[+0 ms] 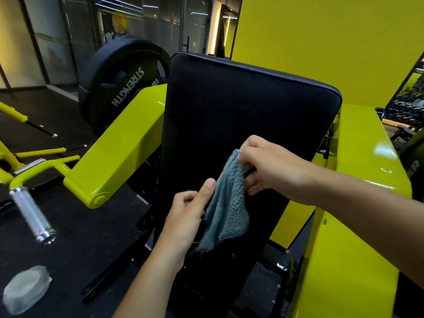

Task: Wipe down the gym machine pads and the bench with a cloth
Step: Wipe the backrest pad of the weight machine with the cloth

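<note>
Cloth [226, 200], blue: top pinched in my right hand [270, 167], side gripped by my left hand [187, 216], hanging before black pad [241, 99].

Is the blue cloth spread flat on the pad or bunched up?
Bunched. The cloth hangs in loose folds between the right hand, pinching its top, and the left hand, in front of the black pad.

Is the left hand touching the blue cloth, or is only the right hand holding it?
Touching. In the head view the left hand has its thumb against the blue cloth at the edge, while the right hand pinches its top.
</note>
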Available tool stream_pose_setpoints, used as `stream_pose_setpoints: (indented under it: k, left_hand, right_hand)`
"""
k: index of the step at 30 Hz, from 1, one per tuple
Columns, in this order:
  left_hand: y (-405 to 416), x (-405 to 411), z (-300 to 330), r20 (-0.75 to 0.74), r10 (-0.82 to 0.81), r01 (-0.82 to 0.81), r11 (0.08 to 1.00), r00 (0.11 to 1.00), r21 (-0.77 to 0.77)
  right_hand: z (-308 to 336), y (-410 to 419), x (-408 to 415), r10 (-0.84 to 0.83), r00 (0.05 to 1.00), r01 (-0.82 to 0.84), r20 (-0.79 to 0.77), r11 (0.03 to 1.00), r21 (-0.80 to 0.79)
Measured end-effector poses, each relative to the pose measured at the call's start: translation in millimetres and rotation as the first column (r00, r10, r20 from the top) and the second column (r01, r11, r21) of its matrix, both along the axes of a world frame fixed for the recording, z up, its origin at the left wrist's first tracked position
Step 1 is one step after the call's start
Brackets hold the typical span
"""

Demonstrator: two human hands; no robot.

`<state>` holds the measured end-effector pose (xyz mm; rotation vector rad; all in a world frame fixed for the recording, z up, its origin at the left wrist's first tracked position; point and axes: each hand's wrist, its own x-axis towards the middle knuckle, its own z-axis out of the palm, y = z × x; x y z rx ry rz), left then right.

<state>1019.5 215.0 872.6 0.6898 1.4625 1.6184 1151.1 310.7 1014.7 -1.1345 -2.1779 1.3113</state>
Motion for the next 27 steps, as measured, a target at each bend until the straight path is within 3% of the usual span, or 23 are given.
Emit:
stream_pose_setpoints:
  k: [3,5,8,11,13,16,19,22,25,27]
  left_hand:
    - [-4,6,-3,-0.078,-0.024,0.033,0.993,0.997,0.116]
    - [1,4,4,-0.221,-0.06,0.112,0.967,0.973,0.229]
    - [16,-6,9,-0.294,-0.161,0.242,0.933,0.942,0.265]
    - [21,-12,4,-0.303,-0.175,0.234,0.957,0.937,0.171]
    - [16,-13,-1,-0.301,-0.188,0.196,0.981,0.935,-0.004]
    - [8,-5,-3,-0.135,-0.397,0.373,0.912,0.908,-0.174]
    - [13,6,-3,-0.151,-0.31,0.321,0.946,0.939,0.049]
    - [16,-7,1,-0.284,-0.214,0.264,0.953,0.935,0.152]
    - [13,-35,3,-0.564,-0.257,0.331,0.943,0.785,0.03]
    - [12,-49,5,-0.728,-0.239,0.316,0.948,0.642,-0.032]
  right_hand:
    - [-2,1,2,-0.024,0.999,0.023,-0.038,0.999,-0.04]
    - [-4,2,4,-0.017,0.999,0.015,-0.046,0.999,-0.045]
    - [-4,2,6,0.001,0.997,-0.002,-0.08,1.0,-0.013]
    - [-4,4,8,-0.046,0.983,0.046,-0.179,0.999,-0.006]
    - [-3,3,9,-0.089,0.969,0.082,-0.23,0.996,-0.039]
    - [-3,1,11,-0.144,0.962,0.125,-0.232,0.988,-0.093]
    - [-4,1,13,-0.112,0.973,0.099,-0.2,0.992,-0.075]
    - [3,5,22,-0.067,0.989,0.088,-0.13,0.983,0.159]
    - [18,10,36,-0.011,0.997,-0.018,0.076,0.927,0.376]
    - [22,12,41,0.019,0.975,-0.099,0.222,0.93,0.355]
